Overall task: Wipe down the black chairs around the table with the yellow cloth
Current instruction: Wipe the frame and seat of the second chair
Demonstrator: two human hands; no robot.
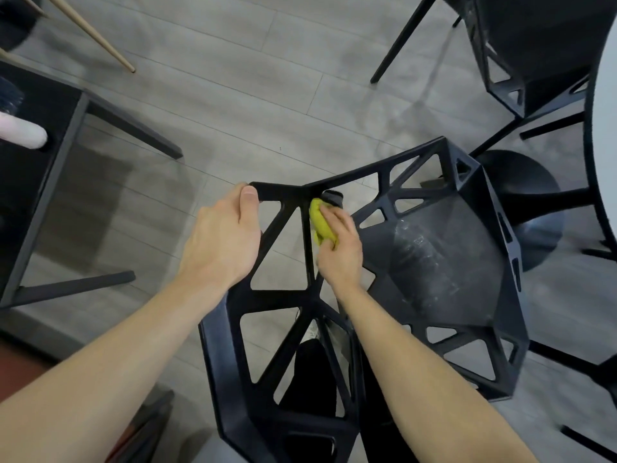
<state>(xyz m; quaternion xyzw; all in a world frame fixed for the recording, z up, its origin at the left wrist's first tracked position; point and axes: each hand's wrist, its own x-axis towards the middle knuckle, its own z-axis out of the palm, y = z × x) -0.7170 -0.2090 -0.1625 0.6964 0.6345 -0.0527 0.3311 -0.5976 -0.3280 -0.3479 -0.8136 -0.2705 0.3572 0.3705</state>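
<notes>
Seen from above, the nearest black chair point(444, 262) stood on a grey plank floor point(233, 105), its backrest a lattice of triangular cut-outs facing the person. L hand point(223, 242) gripped the top rail of the backrest at its upper-left corner, thumb hooked over the edge, fingers wrapped behind. R hand point(340, 245) held the yellow cloth point(320, 222) bunched in curled fingers and pressed it vs. the inside face of the backrest, just beside the central vertical strut, near the top rail. The cloth touched the chair frame; most of it was hidden under the fingers. The chair's seat pan was a shallow basin w/ pale, dusty streaks across it and no objects visible inside. A second black chair point(534, 55) of the same lattice style stood at upper right, its seat dark, contents not readable. A pale table edge point(601, 162) curved in at far right, w/ a dark round pedestal base point(531, 208) under it, just beside the near chair. At left was a dark open-topped piece of furniture point(36, 155) on angled legs, holding a pale pinkish rolled item point(23, 133); what else lay in it couldn't be told. A light wooden pole point(96, 36) leaned in at upper left.
</notes>
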